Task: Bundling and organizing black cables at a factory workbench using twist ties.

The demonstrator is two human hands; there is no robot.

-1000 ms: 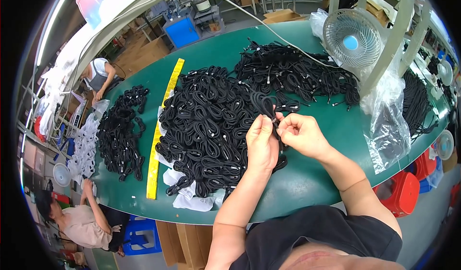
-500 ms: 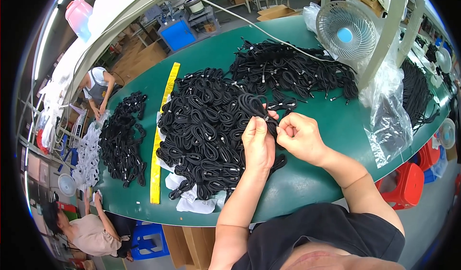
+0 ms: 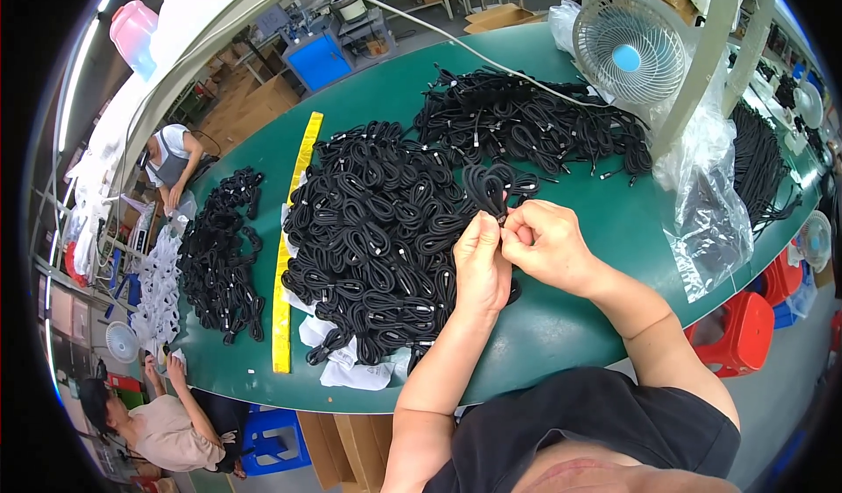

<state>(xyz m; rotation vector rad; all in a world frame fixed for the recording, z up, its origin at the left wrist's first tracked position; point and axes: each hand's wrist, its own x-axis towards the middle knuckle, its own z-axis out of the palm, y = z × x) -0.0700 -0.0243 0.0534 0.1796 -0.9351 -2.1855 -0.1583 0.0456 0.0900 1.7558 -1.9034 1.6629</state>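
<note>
A coiled black cable [image 3: 488, 188] stands up from my left hand [image 3: 480, 269], whose thumb and fingers are closed around its lower part. My right hand [image 3: 551, 246] is closed in a pinch right beside it, fingertips meeting the left thumb at the coil's base. Whatever the right fingertips grip is too small and covered to make out. Just left of my hands lies a big heap of coiled black cables [image 3: 373, 239], many showing metal plugs. Beyond my hands, looser black cables [image 3: 517, 120] are spread across the green table [image 3: 570, 344].
A yellow strip [image 3: 282, 309] runs along the heap's left side, with another cable pile [image 3: 219, 256] past it. White bags [image 3: 351, 372] lie under the heap. A fan [image 3: 628, 54], a post and clear plastic [image 3: 702, 239] stand right. Two people work at left.
Both hands have drawn together, and the right fingertips now meet the left thumb. The coil has shifted slightly right and stands more upright.
</note>
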